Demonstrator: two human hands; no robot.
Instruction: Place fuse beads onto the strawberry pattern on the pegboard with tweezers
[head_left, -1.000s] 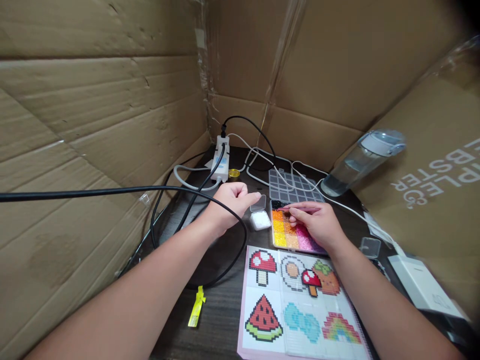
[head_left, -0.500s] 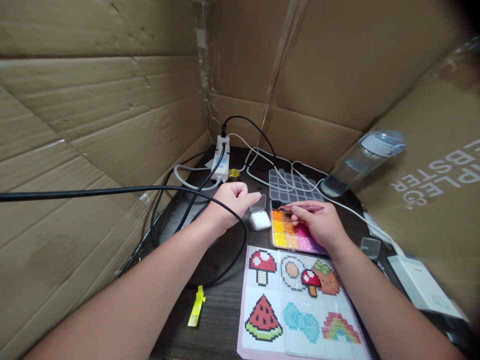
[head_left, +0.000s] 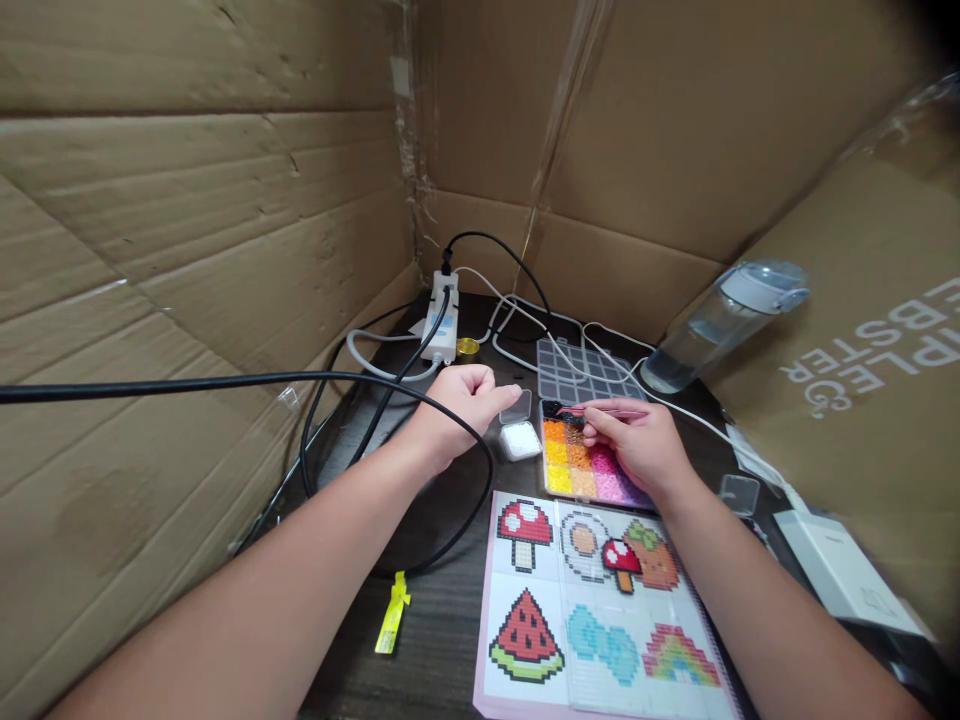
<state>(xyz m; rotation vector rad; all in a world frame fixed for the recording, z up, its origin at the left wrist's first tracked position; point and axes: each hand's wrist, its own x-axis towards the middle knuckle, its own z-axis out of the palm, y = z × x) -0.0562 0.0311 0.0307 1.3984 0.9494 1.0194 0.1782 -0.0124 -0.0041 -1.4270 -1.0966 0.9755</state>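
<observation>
Pink tweezers [head_left: 609, 409] are pinched in my right hand [head_left: 631, 437], their tips down at the black beads [head_left: 555, 409] in the corner compartment of the bead box [head_left: 546, 487]. Orange, yellow, brown and pink beads fill other compartments; my right hand covers part of the box. My left hand [head_left: 466, 402] is curled into a fist, thumb stretched out toward the raised clear lid [head_left: 517, 405] of a small box of white beads [head_left: 520, 441]. Nothing shows in its fingers. In front lies a pattern sheet [head_left: 525, 580] under a clear pegboard [head_left: 600, 690], with a small bead mushroom [head_left: 622, 562] on it.
A black cable [head_left: 225, 382] crosses above my left forearm and loops beside it. A power strip [head_left: 441, 318] and a yellow round tin [head_left: 468, 346] stand behind. At right are a water bottle [head_left: 720, 325] and a white charger [head_left: 847, 570]. Cardboard walls [head_left: 637, 130] enclose the table.
The tweezers in my right hand have shifted very slightly, tips still at the black beads. My left hand has stayed in place.
</observation>
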